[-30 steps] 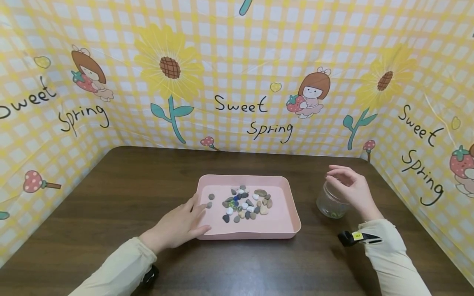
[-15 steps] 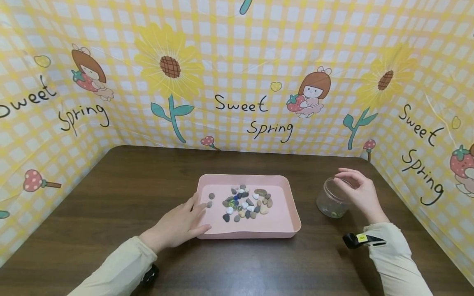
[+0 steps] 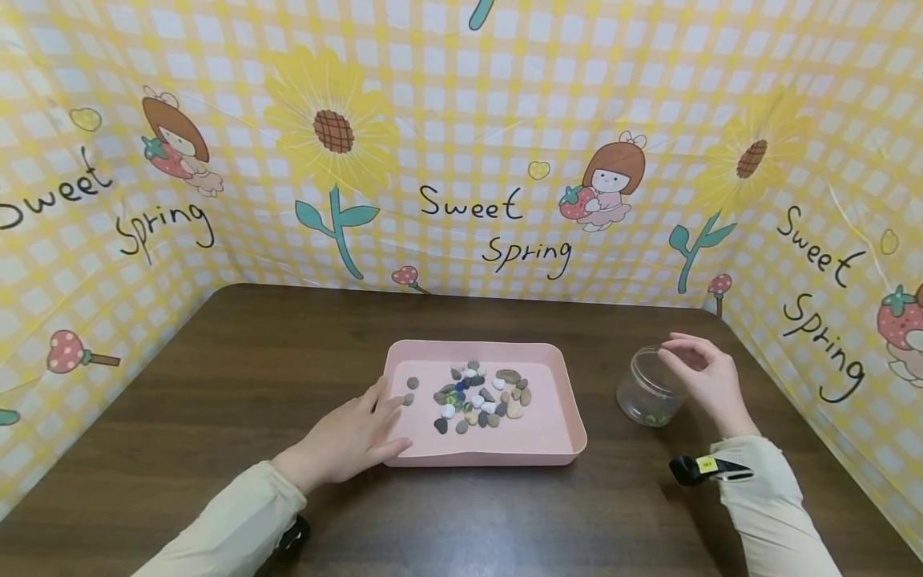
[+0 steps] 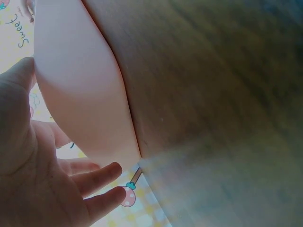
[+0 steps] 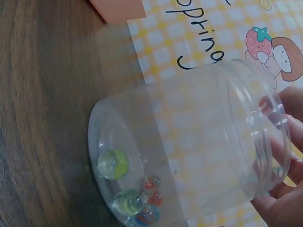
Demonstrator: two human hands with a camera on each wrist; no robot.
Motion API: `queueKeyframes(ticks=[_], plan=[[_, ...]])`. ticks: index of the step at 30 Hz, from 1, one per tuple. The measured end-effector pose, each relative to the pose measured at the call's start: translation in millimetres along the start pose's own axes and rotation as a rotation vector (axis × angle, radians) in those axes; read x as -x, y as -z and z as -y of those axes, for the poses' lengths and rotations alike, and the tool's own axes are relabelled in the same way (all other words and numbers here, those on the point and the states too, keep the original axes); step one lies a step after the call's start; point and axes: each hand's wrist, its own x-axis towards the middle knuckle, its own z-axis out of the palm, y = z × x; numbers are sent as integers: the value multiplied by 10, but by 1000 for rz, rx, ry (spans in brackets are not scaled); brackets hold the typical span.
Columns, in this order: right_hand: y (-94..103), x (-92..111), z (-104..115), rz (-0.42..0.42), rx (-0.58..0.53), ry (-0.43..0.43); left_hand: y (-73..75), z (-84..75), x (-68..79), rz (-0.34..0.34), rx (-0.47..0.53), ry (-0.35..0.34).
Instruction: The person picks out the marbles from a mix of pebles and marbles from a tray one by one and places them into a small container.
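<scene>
My left hand (image 3: pixel 346 441) rests on the left edge of a shallow pink tray (image 3: pixel 534 445), its fingers loosely spread over the rim; in the left wrist view the thumb touches the tray's wall. Pebbles (image 3: pixel 479 401) in grey, white and tan lie in the tray, with a blue marble (image 3: pixel 460 386) and some green ones among them. To the right stands a clear jar (image 3: pixel 638 393) without a lid. At its mouth is my right hand (image 3: pixel 710 385), fingers loosely bent, nothing visible between them. Several glass marbles (image 5: pixel 113 164) lie on the jar's bottom.
The dark wooden table (image 3: pixel 252 344) carries the tray and jar, with a gap between them. Yellow checked cloth (image 3: pixel 461 120) with printed flowers and words hangs around the back and sides. Black wrist straps (image 3: pixel 695 470) sit on both sleeves.
My right hand has shifted rightward and slightly nearer, from over the jar's mouth to its right rim, uncovering more of the jar. The left hand, tray and pebbles stay put.
</scene>
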Motion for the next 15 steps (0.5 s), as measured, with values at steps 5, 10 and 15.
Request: queueKeyframes(ticks=[5, 10, 15], plan=[[4, 3, -41, 10, 17, -31, -7, 3, -1, 8, 3, 5], [17, 7, -44, 37, 31, -79, -4, 4, 0, 13, 6, 7], [39, 1, -42, 61, 60, -107, 14, -5, 7, 15, 11, 5]])
